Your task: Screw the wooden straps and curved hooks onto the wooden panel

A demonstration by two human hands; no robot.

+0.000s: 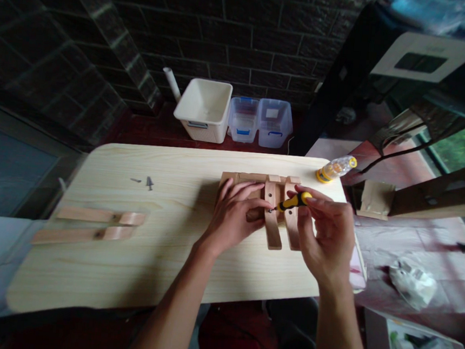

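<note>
My right hand (329,232) is closed around a yellow and black screwdriver (293,201). The driver's tip points left and down, meeting a small screw (270,210) in a curved wooden slat (273,234). Beside that slat lies a similar wooden slat (293,231) with dark holes; both rest across a brown box-like block (226,180). My left hand (235,213) spans the block's left part, its fingers spread over it. Its index fingertip is by the screw and its thumb presses at the first slat's left edge, steadying it.
On the table's left lie two wooden slats (86,214) and some dark screws (149,182). A clear bottle-shaped container with yellow ends (336,169) lies near the back right corner. Beyond the table stand a white bin (203,131) and two clear plastic boxes (275,126).
</note>
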